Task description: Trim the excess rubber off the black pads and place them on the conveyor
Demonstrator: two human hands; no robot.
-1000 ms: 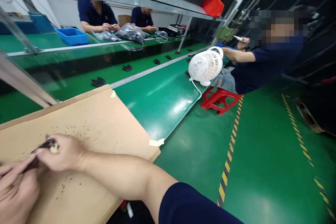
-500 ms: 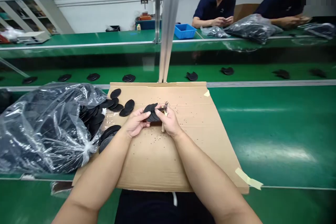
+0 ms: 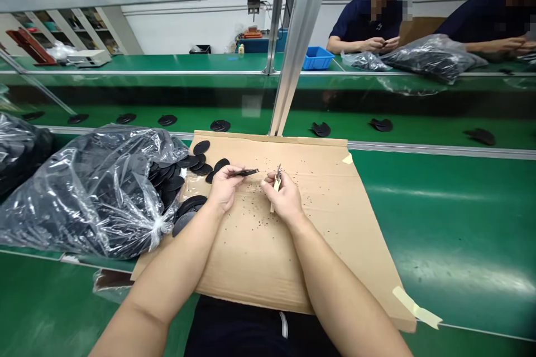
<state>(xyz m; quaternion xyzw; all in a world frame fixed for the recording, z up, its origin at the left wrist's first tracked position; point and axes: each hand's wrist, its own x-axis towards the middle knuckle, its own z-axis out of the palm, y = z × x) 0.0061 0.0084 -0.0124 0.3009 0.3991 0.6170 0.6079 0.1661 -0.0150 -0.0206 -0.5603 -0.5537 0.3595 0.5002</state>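
Over the cardboard sheet (image 3: 251, 256), my left hand (image 3: 223, 187) grips a small stack of thin black discs (image 3: 247, 172), turned nearly edge-on. A short gap to the right, my right hand (image 3: 287, 195) is closed round a small pair of nippers (image 3: 277, 177) with pale handles, its metal tips pointing up and away. The nippers and the discs are apart. Small black scraps (image 3: 263, 223) lie scattered on the cardboard below both hands. Left of my left hand, loose black discs (image 3: 201, 147) lie near the mouth of a clear plastic bag (image 3: 96, 195) full of them.
Groups of black discs (image 3: 167, 120) sit along the green strip (image 3: 251, 136) beyond the cardboard. A metal post (image 3: 299, 44) rises behind it. Two people sit across, near a blue bin (image 3: 317, 58) and a filled plastic bag (image 3: 435, 58). Tape (image 3: 416, 308) holds the cardboard's near right corner.
My hands have moved apart, and the nippers have come away from the discs. My left hand has tilted the discs from face-on to nearly edge-on. The whole view has shifted left.
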